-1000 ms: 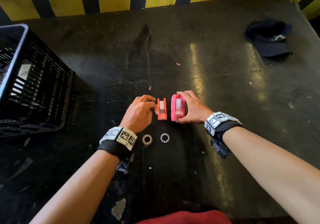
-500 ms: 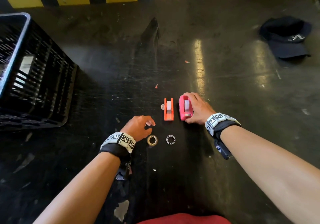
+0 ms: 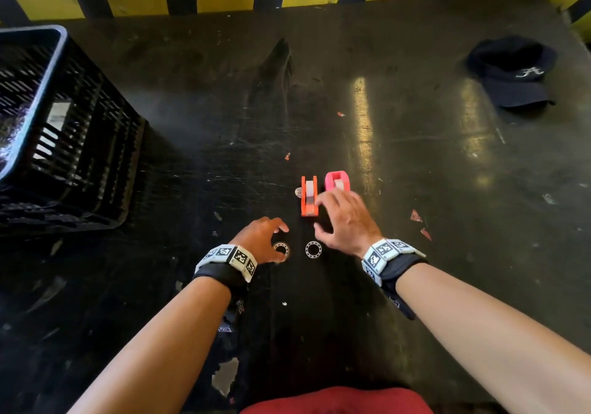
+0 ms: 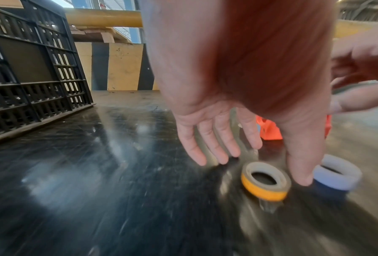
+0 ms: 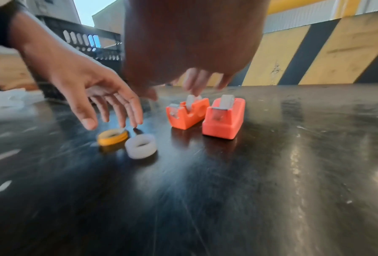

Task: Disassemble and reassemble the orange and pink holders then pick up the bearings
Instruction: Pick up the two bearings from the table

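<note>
Bearings are the concern now: the yellow-rimmed bearing (image 3: 281,249) lies flat on the bench (image 3: 415,174) directly under the left hand (image 3: 260,238), between its thumb and fingertips (image 4: 200,160), which hang straight and spread, holding nothing. Just right of that thumb lies the pale bearing (image 3: 313,249), below and left of the right hand (image 3: 347,222), whose fingers are loosely spread and also empty. Both look like small, stiff rings, probably light for their size yet smooth and apt to slide on the glossy top, so a pinch across the outer rim, thumb against forefinger, seems the safest hold. Beyond the right hand's fingers stand the orange holder (image 3: 309,196) and the pink holder (image 3: 337,181), side by side, upright and seemingly assembled.
</note>
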`<state>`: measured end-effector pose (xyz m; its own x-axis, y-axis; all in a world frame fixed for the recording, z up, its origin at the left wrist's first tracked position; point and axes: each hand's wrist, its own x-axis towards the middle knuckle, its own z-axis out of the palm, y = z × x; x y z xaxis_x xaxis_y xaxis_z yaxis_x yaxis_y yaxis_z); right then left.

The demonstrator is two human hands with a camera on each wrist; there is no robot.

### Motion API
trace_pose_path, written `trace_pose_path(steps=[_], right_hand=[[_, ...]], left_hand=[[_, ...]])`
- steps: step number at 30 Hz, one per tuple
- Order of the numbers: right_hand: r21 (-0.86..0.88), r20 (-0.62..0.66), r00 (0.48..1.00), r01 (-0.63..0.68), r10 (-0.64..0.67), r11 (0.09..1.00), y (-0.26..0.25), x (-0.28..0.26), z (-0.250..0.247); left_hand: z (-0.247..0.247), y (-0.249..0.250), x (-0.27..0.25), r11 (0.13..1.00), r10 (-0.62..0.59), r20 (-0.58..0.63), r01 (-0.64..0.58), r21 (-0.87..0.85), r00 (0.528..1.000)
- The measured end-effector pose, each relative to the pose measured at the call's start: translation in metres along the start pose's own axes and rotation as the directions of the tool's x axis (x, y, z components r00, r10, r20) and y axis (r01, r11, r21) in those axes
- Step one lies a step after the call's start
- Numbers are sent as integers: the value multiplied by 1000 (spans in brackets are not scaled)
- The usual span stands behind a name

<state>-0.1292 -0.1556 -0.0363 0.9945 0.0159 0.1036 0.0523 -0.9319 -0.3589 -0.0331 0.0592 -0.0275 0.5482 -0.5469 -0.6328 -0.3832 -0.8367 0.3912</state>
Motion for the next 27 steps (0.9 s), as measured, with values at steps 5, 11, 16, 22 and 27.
trace_pose_path(steps=[5, 11, 16, 22, 27], right_hand=[[100, 453, 889, 20, -63, 995, -15, -19, 15], [34, 490, 872, -8, -9, 999, -17, -30, 30], [68, 390, 912, 105, -124, 992, -30, -2, 17], [-46, 290, 953, 105, -87, 993, -57, 78, 1], [-199, 417, 909, 80, 10, 977, -63, 117, 14]], left_hand=[[18, -2, -9, 996, 21, -43, -17, 89, 999], [32, -6, -13, 993, 36, -124, -22, 116, 992], [10, -14, -10, 1000, -8, -211, 13, 23, 977], [-43, -29, 9, 998, -67, -377, 69, -7, 924], [-56, -38, 28, 992, -118, -388, 123, -11, 914]])
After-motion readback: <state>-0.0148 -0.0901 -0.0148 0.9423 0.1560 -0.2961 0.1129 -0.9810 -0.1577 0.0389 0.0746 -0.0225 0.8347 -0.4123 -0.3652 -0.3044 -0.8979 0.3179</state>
